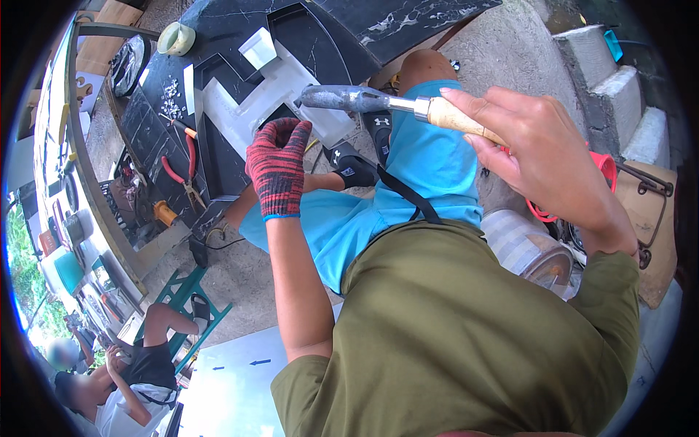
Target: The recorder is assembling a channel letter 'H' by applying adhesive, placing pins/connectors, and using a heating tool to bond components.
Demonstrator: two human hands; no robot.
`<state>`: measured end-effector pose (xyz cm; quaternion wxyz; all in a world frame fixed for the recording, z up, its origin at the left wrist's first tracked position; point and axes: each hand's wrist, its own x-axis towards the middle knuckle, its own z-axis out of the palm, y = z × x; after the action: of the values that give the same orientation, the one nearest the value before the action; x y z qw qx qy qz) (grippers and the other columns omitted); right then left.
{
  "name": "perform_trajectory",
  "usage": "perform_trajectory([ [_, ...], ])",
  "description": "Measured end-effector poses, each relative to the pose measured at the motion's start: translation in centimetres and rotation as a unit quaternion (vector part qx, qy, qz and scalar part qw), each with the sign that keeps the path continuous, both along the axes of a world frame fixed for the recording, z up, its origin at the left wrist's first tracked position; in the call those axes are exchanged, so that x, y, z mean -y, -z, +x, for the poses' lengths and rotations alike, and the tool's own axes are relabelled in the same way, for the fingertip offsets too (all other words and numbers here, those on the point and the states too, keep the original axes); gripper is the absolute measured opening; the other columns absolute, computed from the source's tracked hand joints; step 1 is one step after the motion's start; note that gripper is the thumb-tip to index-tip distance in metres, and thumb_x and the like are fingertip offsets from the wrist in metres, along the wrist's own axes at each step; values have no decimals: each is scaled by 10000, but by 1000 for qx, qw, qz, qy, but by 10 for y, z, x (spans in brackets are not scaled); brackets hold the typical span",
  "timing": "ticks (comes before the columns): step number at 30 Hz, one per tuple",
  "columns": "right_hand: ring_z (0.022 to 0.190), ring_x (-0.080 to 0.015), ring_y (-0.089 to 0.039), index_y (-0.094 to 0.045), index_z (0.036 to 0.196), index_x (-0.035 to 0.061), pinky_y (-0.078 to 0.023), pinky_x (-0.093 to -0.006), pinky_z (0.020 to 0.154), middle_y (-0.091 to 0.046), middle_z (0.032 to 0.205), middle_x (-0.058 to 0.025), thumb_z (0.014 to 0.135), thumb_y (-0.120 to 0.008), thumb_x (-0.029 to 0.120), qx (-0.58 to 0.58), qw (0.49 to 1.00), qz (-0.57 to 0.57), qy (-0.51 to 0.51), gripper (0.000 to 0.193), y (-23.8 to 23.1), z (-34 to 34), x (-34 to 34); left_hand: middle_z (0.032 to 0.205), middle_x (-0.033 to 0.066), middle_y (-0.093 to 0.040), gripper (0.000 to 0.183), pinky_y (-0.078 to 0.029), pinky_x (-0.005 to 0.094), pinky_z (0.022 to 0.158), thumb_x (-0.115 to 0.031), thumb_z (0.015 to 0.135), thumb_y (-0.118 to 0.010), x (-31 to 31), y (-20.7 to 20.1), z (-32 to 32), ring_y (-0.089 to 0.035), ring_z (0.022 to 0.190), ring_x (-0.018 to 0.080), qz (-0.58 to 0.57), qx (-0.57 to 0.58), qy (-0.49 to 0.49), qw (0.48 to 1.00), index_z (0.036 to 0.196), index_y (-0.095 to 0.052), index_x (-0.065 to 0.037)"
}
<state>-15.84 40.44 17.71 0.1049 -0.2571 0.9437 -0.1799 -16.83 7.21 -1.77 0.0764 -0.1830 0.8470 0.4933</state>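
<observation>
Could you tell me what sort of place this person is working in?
Probably an open-air metal workshop. The right hand holds a wooden-handled soldering iron over a dark worktable bearing bent sheet-metal pieces and red-handled pliers; concrete steps rise alongside.

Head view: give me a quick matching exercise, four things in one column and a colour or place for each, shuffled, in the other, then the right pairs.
Things:
1. Soldering iron
2. Left hand
3. Pliers
4. Tape roll

Places or colours:
A. Lying on the dark board, red handles
B. Held by its wooden handle in the bare right hand
C. At the top edge of the dark board, pale green
D. Wearing a red and black knit glove

Pairs: 1-B, 2-D, 3-A, 4-C
</observation>
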Motion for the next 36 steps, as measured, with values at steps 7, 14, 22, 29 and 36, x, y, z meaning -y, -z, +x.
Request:
perform_trajectory([
  [7,736,-337,-633,-662,1462,88,-495,-467,679,-637,905,-127,938,-741,104,0,1000,1,-6,530,4,0,0,963,67,-813,305,-585,314,855,-276,903,-895,-1,-4,-1,-742,884,145,-34,26,7,999,1076,-815,-38],
  [14,757,-343,-646,-675,1440,88,-507,-476,697,-648,921,-131,939,-739,113,7,1000,11,-4,506,3,-1,2,966,60,-798,306,-567,299,843,-249,912,-902,-3,-9,-2,-706,877,127,-45,31,10,998,1081,-797,-17],
  [22,776,-354,-644,-678,1437,65,-524,-440,725,-665,938,-159,925,-725,80,-4,1000,-15,1,514,-3,-12,-6,941,69,-807,304,-579,322,847,-296,893,-900,2,2,-1,-739,870,157,-47,20,9,999,1048,-819,-46],
  [29,1042,-422,-723,-696,1364,27,-568,-448,903,-750,1181,-217,950,-747,165,-99,978,-137,120,440,19,-61,-24,924,85,-810,284,-581,373,875,-331,849,-898,0,2,3,-770,856,234,-51,-14,9,999,977,-840,-84],
  [36,1061,-414,-722,-686,1336,37,-572,-476,898,-747,1182,-197,1001,-736,271,-224,937,-169,209,412,124,-170,-19,997,62,-804,295,-511,437,1016,-402,861,-869,-3,-10,3,-698,1027,289,-83,24,23,996,1004,-851,-144],
])
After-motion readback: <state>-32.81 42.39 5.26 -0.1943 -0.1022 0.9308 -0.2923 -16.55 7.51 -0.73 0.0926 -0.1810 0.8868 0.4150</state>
